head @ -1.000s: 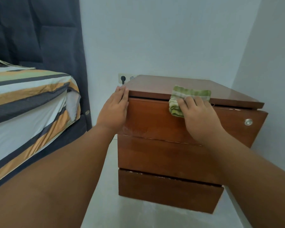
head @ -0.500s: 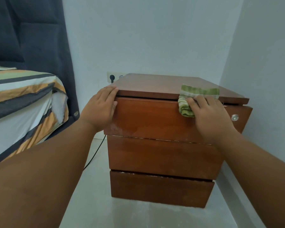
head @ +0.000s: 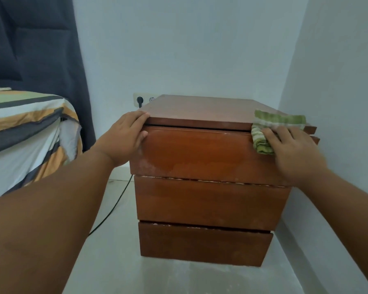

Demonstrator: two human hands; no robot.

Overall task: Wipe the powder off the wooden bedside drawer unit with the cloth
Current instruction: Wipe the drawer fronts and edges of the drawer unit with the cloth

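A reddish-brown, box-shaped wooden bedside drawer unit with a smooth, glossy top is standing on a pale, dusty floor. Its 3 flat drawer fronts are all sitting closed, so whatever is inside them is hidden. A pale film of powder is clouding the lower part of the top drawer front, and white specks are lining the seams between the drawers.

At the unit's 2 o'clock corner, a soft green-and-white striped woven cloth is draping over the top's front edge and down onto the top drawer front. The right hand is pressing it there with spread, straight fingers, not curled round it; the hand is slightly blurred. The left hand is resting on the 10 o'clock corner, with its fingers lying over the top edge and its thumb on the drawer front, grasping nothing.

At 9 o'clock, a bed with an orange, grey, green and white striped sheet is standing apart from the unit, with a strip of floor between them. A thin black cable is running down that strip from a white wall socket at 11 o'clock. At 3 o'clock, the plain white wall is standing near the unit's side.
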